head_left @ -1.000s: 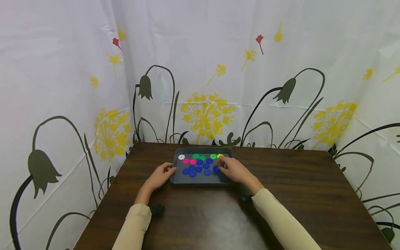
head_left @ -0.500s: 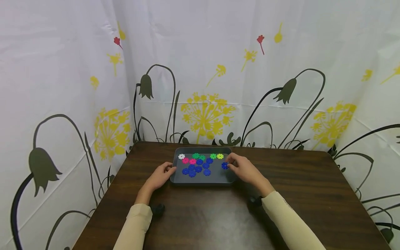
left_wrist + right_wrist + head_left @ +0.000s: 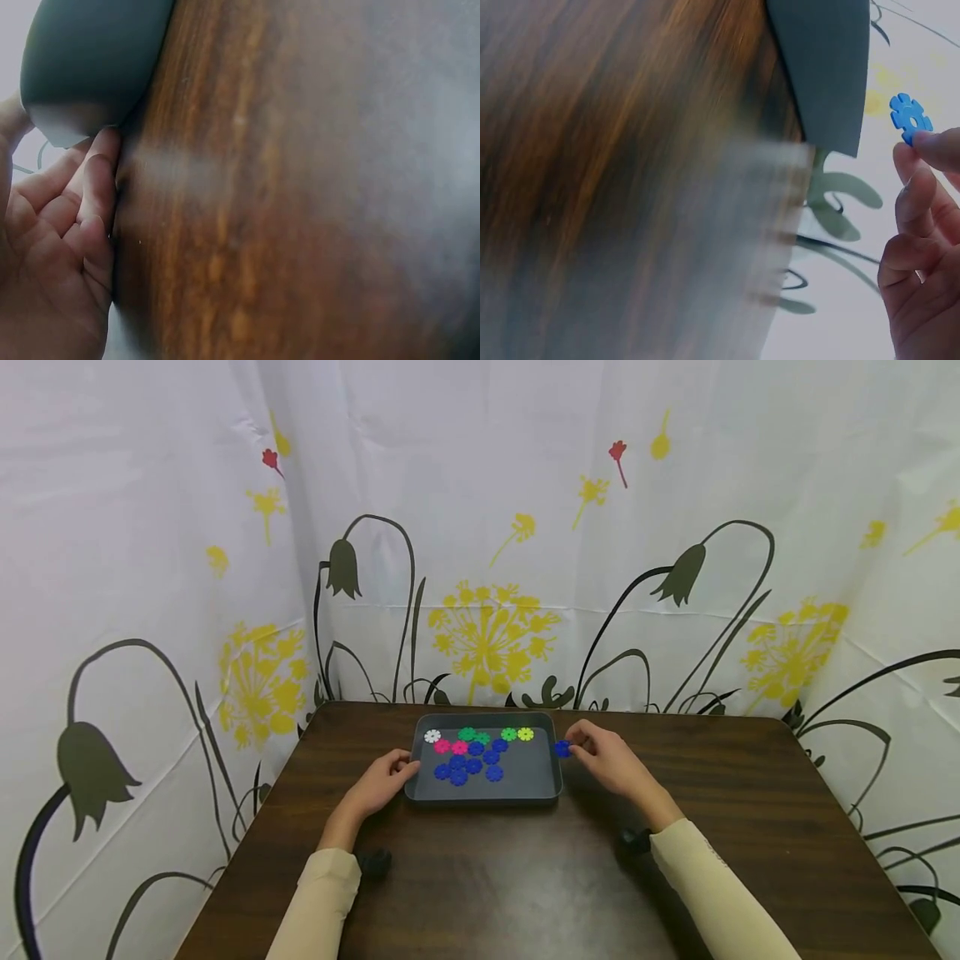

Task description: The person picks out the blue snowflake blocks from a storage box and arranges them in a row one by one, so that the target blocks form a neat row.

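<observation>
A dark grey tray [image 3: 525, 783] lies on the table, with flower-shaped notched discs in it. Several blue discs [image 3: 474, 766] cluster in the middle, near two pink discs [image 3: 442, 747], a white disc [image 3: 432, 737], several green discs [image 3: 467, 734] and a yellow disc [image 3: 526, 735]. My right hand [image 3: 609, 762] pinches one blue notched disc [image 3: 904, 114] between thumb and fingertips, just outside the tray's right rim. At the left rim my left hand [image 3: 380, 783] holds the tray's edge, thumb on the rim; in the left wrist view its curled fingers [image 3: 96, 180] meet the tray's outer side.
The brown wooden table [image 3: 480, 877] extends around the tray, widest to the right. A white curtain [image 3: 480, 485] with printed flowers hangs behind it and on both sides. A dark wrist device [image 3: 375, 863] sits under the left forearm, another [image 3: 634, 840] under the right.
My right hand has moved rightward, carrying the blue disc from inside the tray to beyond its right rim. The left hand stays at the tray's left edge.
</observation>
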The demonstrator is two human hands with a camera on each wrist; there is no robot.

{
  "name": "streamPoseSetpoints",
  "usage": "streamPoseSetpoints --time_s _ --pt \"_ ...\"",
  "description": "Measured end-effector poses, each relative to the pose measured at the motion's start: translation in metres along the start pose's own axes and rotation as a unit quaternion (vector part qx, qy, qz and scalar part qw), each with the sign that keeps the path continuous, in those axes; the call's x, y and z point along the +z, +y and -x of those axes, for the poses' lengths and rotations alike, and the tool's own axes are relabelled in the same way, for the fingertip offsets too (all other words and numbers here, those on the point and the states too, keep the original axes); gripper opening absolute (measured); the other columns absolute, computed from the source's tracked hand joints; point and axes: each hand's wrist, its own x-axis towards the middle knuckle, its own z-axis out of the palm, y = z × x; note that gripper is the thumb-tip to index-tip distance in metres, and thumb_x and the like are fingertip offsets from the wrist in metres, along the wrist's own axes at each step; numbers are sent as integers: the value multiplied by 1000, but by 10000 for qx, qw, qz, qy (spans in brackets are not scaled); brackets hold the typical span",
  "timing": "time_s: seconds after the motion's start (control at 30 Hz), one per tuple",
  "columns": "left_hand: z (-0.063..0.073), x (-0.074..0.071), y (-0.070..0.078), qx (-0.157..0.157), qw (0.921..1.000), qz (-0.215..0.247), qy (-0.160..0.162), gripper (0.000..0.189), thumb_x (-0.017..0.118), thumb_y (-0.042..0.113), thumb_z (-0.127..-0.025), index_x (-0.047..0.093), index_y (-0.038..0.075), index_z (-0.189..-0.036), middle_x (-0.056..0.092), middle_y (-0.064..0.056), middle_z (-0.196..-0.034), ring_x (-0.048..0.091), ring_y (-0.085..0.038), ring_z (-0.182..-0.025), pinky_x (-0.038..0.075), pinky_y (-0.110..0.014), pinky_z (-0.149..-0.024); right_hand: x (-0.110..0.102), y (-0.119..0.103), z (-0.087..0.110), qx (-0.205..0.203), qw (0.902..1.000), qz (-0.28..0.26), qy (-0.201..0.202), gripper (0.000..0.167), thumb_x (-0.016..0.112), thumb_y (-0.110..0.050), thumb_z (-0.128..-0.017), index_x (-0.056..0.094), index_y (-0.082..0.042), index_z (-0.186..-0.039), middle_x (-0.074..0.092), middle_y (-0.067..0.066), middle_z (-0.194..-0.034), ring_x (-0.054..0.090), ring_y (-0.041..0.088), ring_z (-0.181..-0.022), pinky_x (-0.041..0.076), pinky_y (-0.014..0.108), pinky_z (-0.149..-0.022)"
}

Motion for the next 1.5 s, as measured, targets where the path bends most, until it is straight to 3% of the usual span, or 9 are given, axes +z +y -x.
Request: streamPoseSetpoints --time_s 0.17,0.4,0.7,0.97,1.5 --pt "0 -2 2 69 10000 -16 -5 51 58 38 -112 56 0 -146 63 -13 -116 56 -24 -100 46 -36 -86 -4 18 -2 232 9981 -540 179 13 70 -8 -104 68 -7 -117 74 11 -105 65 19 -89 53 32 -79" --pt "2 -1 1 172 9998 15 -59 51 57 36 -113 55 -2 -147 64 -13 -117 56 -23 -99 47 -37 -86 0 40 0 881 9881 -1252 111 15 68 -5 -105 67 5 -116 71 19 -99 60 20 -76 51 29 -65" --pt "3 2 0 153 9999 -20 -26 53 57 36 -112 55 -3 -148 65 -14 -116 56 -22 -98 46 -35 -85 6 47 -6 1818 9717 -1479 279 18 68 -4 -102 68 8 -116 73 16 -95 60 16 -70 51 29 -64" --pt "3 1 -1 193 9998 -10 11 56 57 40 -112 55 -3 -147 64 -14 -115 56 -24 -98 47 -33 -84 6 43 -7 2015 9698 -1370 70 20 66 -7 -103 68 7 -117 66 10 -90 57 17 -68 48 30 -62" --pt "2 -1 2 90 10000 -29 -31 57 58 41 -112 55 -2 -149 64 -14 -117 56 -24 -101 47 -36 -87 5 44 -7 2131 9682 -1306 155 21 62 -11 -105 66 5 -118 71 12 -90 59 16 -66 51 28 -60"
